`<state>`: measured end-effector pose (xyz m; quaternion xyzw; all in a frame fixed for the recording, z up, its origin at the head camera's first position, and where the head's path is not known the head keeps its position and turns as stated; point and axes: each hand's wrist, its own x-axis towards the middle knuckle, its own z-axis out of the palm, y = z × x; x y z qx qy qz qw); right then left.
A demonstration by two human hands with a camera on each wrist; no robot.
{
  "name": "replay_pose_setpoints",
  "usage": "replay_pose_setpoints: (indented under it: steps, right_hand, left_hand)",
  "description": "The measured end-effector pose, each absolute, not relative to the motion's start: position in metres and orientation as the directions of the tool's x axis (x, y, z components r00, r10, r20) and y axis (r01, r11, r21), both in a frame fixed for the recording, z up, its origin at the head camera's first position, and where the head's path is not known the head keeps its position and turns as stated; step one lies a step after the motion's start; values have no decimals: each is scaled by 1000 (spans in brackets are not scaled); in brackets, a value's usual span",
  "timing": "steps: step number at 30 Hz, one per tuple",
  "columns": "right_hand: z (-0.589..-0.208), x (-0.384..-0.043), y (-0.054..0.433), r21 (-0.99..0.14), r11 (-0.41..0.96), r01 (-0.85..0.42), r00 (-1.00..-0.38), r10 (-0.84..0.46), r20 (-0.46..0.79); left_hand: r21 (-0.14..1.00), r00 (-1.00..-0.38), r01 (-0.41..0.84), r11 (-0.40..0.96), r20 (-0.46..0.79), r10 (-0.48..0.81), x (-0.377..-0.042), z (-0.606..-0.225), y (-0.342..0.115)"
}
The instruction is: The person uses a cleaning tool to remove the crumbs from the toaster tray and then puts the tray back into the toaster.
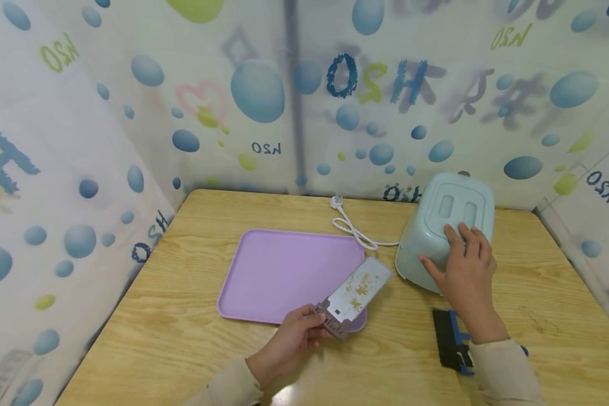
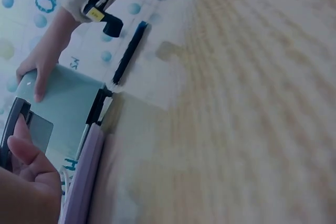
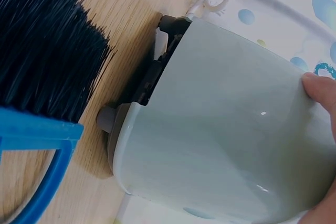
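Observation:
My left hand [image 1: 299, 332] pinches the dark end of a flat metal crumb tray [image 1: 370, 278], thumb on top. Brown crumbs lie scattered on its pale surface, and it overlaps the near right corner of the purple tray in the head view. A pale green toaster [image 1: 416, 254] stands to the right. On its top rest the spread fingers of my right hand [image 1: 467, 276], the thumb against the near side. Low on the toaster, a dark opening [image 3: 152, 77] shows in the right wrist view.
The purple tray [image 1: 284, 276] lies mid-table. A white power cord [image 1: 355, 230] with its plug runs from the toaster behind it. Right of centre, a blue brush with black bristles [image 1: 444, 338] lies partly under my right forearm. A patterned cloth wall [image 1: 264, 169] closes off the back.

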<state>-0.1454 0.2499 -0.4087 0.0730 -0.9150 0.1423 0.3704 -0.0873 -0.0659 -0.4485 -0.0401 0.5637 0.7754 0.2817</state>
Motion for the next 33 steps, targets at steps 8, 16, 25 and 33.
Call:
replay_pose_setpoints:
  steps: [8, 16, 25, 33]
  right_hand:
    - [-408, -147, 249, -197, 948, -248, -698, -34, 716]
    - [-408, -148, 248, -193, 952, -236, -714, -35, 700]
    - [-409, -144, 249, -174, 959, -222, -710, -37, 704]
    - [-408, -142, 252, -179, 953, -244, -713, -51, 700]
  left_hand:
    - [860, -871, -452, -237, -369, 324, -102, -440, -81]
    - [868, -898, -417, -270, -346, 272, -116, -431, -102]
    - [883, -916, -390, -262, -343, 208, -125, -426, -122]
    - [892, -928, -370, -258, -342, 149, -129, -421, -135]
